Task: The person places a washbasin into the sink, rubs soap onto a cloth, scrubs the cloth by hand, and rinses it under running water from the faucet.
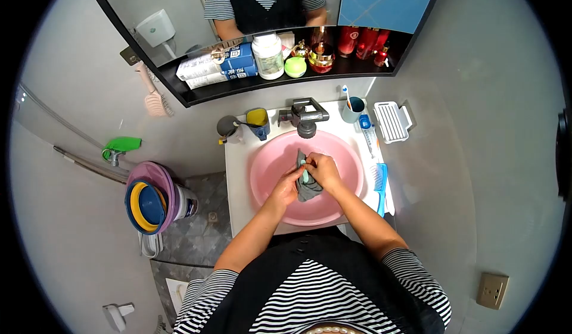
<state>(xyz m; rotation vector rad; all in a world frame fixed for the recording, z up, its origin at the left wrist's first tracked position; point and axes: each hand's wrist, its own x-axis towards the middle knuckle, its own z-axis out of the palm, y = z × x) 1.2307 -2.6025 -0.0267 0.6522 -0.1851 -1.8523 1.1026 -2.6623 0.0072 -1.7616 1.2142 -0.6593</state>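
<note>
The left hand (286, 189) grips a grey cloth (308, 192) over the pink basin (270, 168); to its right, the right hand (323, 171) pinches the cloth's far part, beside a pale green piece (305, 177). Beyond stands the tap (304, 117), then the shelf (344, 67).

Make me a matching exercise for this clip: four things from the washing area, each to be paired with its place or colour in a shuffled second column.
Things
1. Cloth
2. Basin
3. Soap rack
4. Toothbrush

Places or colours
A. White, fixed to the wall
B. Standing in a cup
C. Grey, held between the left hand and the right hand
D. Pink, beneath both hands

Pairs: 1-C, 2-D, 3-A, 4-B
</note>
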